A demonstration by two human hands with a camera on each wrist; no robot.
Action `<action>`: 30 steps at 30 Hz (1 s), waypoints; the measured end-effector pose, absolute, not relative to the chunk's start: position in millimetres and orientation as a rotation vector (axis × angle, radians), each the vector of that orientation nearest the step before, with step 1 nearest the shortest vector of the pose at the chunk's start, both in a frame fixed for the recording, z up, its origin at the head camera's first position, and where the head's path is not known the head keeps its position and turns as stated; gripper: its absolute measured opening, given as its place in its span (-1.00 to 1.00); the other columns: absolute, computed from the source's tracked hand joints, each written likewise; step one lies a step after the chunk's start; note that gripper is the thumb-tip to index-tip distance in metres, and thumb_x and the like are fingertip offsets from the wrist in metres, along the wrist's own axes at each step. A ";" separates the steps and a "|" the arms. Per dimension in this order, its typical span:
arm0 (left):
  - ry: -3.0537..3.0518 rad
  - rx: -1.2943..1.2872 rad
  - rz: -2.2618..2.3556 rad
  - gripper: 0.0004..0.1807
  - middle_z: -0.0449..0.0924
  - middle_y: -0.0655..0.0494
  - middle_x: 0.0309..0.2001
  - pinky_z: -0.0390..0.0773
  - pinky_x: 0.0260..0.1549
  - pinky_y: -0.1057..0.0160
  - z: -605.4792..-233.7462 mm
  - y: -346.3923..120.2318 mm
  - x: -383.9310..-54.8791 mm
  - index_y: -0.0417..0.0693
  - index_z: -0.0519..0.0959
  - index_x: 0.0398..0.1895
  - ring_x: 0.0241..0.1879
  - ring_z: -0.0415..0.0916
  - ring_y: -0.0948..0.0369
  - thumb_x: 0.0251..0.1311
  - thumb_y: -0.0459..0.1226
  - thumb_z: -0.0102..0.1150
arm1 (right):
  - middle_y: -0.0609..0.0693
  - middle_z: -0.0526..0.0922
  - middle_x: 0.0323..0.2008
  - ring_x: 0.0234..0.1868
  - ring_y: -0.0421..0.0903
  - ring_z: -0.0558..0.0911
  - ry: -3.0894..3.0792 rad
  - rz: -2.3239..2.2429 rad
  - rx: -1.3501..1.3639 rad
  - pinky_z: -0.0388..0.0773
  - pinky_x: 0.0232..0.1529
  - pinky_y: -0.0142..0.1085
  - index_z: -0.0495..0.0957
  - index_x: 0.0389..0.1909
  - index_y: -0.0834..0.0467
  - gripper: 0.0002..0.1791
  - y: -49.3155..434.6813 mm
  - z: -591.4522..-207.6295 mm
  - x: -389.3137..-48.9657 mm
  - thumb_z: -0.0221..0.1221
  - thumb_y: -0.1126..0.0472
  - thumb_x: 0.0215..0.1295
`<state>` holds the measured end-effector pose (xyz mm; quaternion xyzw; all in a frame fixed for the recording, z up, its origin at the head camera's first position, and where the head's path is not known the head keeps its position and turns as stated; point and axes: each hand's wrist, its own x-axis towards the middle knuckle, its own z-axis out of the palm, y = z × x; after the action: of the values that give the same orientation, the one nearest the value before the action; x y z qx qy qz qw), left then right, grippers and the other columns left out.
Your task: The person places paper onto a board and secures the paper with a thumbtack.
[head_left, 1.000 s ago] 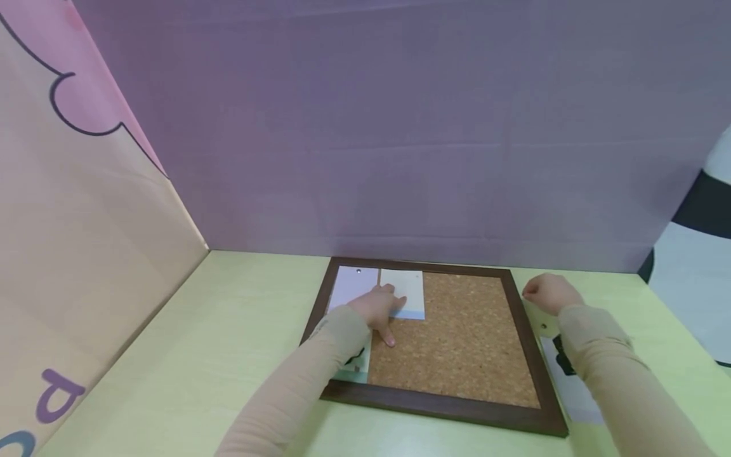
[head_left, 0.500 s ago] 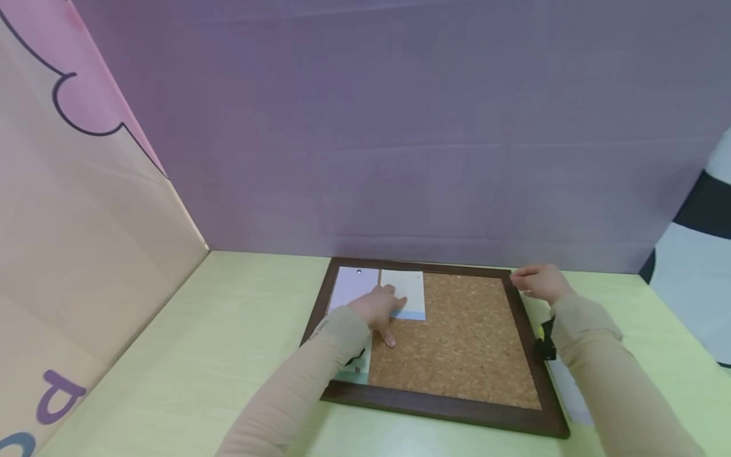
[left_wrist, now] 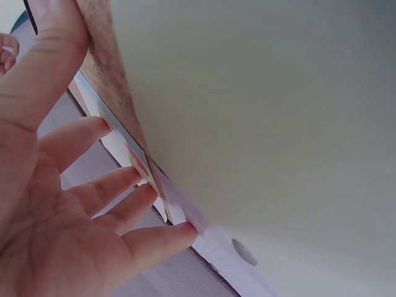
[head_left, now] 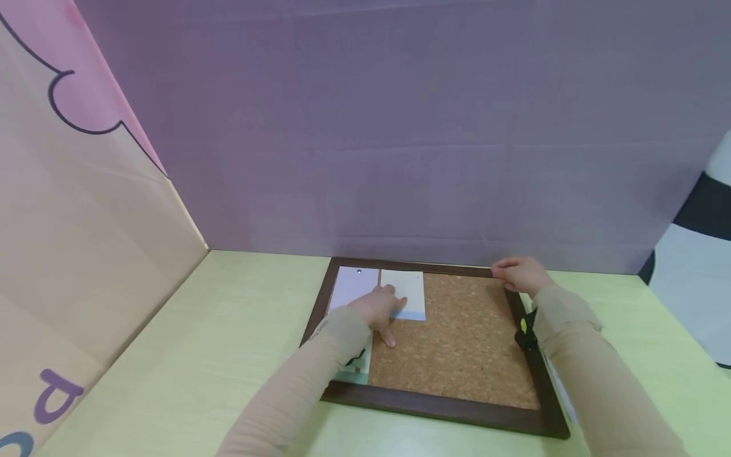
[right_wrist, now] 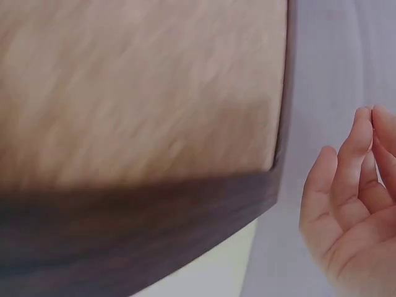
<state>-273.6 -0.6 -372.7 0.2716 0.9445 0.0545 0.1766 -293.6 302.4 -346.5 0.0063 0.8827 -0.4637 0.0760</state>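
Note:
A cork board [head_left: 457, 343] in a dark wooden frame lies on the table. With its fingers spread, my left hand [head_left: 378, 310] rests on a white card [head_left: 408, 289] with a blue lower edge. In the left wrist view, the fingertips [left_wrist: 185, 232] touch the cards. A lilac card [head_left: 351, 284] with a round silver tack [head_left: 358, 271] lies left of it. My right hand [head_left: 522, 276] is over the frame's far right corner, thumb and fingers pinched together. In the right wrist view, only a tiny dark sliver shows between those fingertips; its kind is hidden.
A card with a green lower edge [head_left: 351, 377] is partly under my left forearm. A pale card [head_left: 562, 390] lies right of the frame, mostly behind my right sleeve [head_left: 599, 374]. A purple backdrop [head_left: 400, 139] rises directly behind the board.
My right hand has moved left and away from me, from beside the board to over its far right corner. My left hand and the cards on the board stay put.

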 end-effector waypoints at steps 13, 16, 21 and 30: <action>2.680 0.788 0.154 0.07 0.06 -0.09 0.44 0.09 0.39 0.08 -372.5 2.9 -273.2 0.06 0.17 0.42 0.43 0.00 -0.06 -0.26 -0.06 0.50 | -0.22 0.58 -0.47 -0.43 -0.38 0.50 2.582 -1.422 -0.056 0.56 -0.36 -0.45 0.34 0.13 0.53 -0.54 259.3 -332.6 -306.7 0.05 0.26 0.35; 2.680 0.802 0.158 0.07 0.07 -0.09 0.43 0.11 0.39 0.09 -372.9 3.8 -273.2 0.05 0.18 0.42 0.42 0.02 -0.05 -0.26 -0.07 0.51 | -0.25 0.55 -0.53 -0.48 -0.39 0.50 2.550 -1.455 -0.070 0.55 -0.41 -0.45 0.32 0.12 0.56 -0.56 249.3 -339.1 -312.2 0.03 0.33 0.33; 2.691 0.787 0.148 0.06 0.06 -0.08 0.44 0.12 0.38 0.08 -372.4 5.1 -273.2 0.06 0.18 0.42 0.42 0.01 -0.05 -0.25 -0.06 0.50 | -0.05 0.66 -0.39 -0.43 -0.36 0.54 2.578 -1.402 -0.111 0.58 -0.34 -0.41 0.37 0.09 0.55 -0.59 230.8 -349.5 -325.5 0.05 0.35 0.31; 2.689 0.821 0.120 0.06 0.12 -0.09 0.42 0.18 0.36 0.11 -375.1 6.8 -271.5 0.06 0.21 0.41 0.40 0.07 -0.04 -0.27 -0.04 0.52 | -0.16 0.56 -0.54 -0.51 -0.33 0.50 2.363 -1.437 -0.022 0.52 -0.39 -0.50 0.41 0.03 0.53 -0.65 205.5 -364.9 -334.7 0.05 0.35 0.33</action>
<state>-271.5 6.8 -375.1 0.2877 0.9428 0.0422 0.1629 -334.7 205.5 -364.9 -0.0078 0.8393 -0.5105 0.1869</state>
